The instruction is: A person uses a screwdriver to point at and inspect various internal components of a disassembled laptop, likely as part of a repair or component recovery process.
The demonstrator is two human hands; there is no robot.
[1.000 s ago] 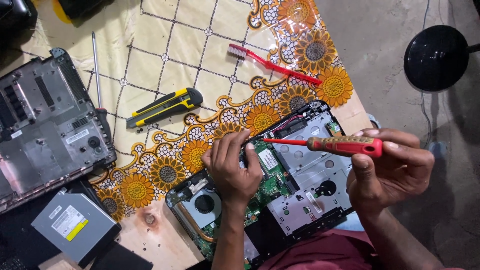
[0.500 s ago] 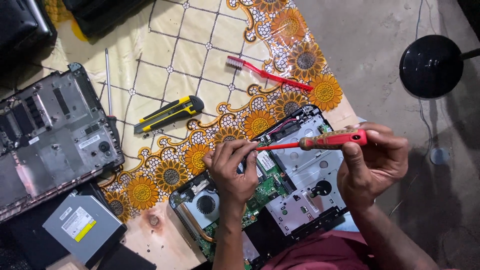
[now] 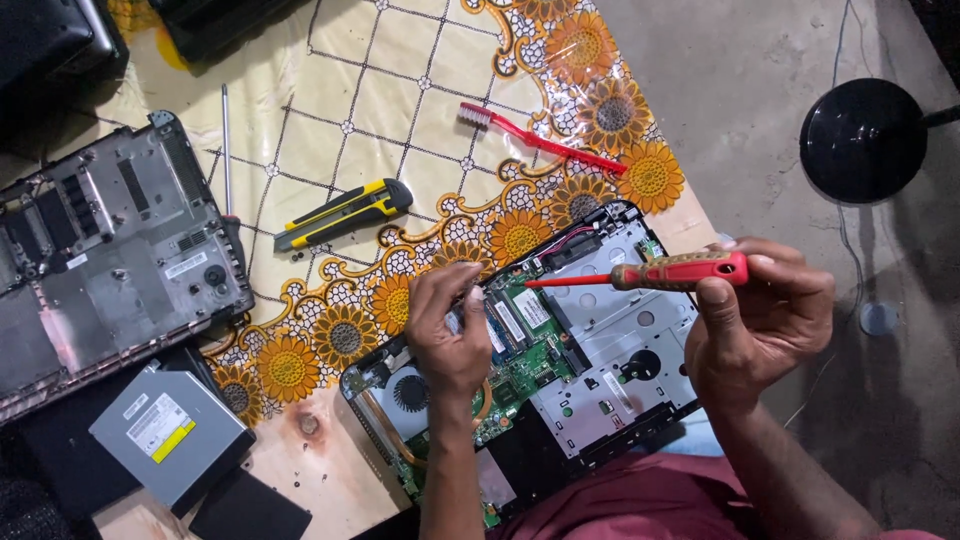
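Resting on the opened laptop base, the left hand has its fingers curled together, the tips bent down onto the green circuit board near the upper left of the chassis — whether they pinch some small part there cannot be told, as the knuckles hide it. The right hand is closed around the red-and-yellow handle of a screwdriver, thumb laid along the grip; the tool lies nearly level above the laptop, its red shaft pointing left toward the left hand's fingertips, the tip just short of them. The laptop base sits at the near edge of the table on a sunflower-patterned cloth, with its round cooling fan exposed just below the left wrist. Well apart on the cloth lie a red toothbrush and a yellow-and-black utility knife. At the far left rests the removed grey bottom cover, and in front of it a slim optical drive — both clear of the hands.
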